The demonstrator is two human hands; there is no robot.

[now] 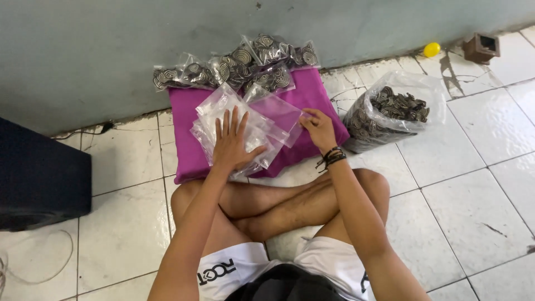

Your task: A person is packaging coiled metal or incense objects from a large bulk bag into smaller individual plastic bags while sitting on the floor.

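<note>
Left hand (233, 146): flat, fingers spread, pressing a loose stack of empty clear zip bags (245, 131) onto a magenta cushion (312, 95) on the tiled floor (462, 184). Right hand (319, 129): grip nearly closed, thumb and fingertips pinching the edge of the topmost bag at the stack's right side. Filled packets of spiral-patterned pieces (239, 64): heaped along the cushion's far edge, against the wall. Large open bag of loose spiral pieces (393, 111): just right of the cushion. Risks, as judged: slick bags may slide off the cushion's near edge if the pressing hand eases; a pinch may lift two bags together; a right elbow swing could tip the open bag. Room: open tile to the right; dark box (39, 178) closes the left.
</note>
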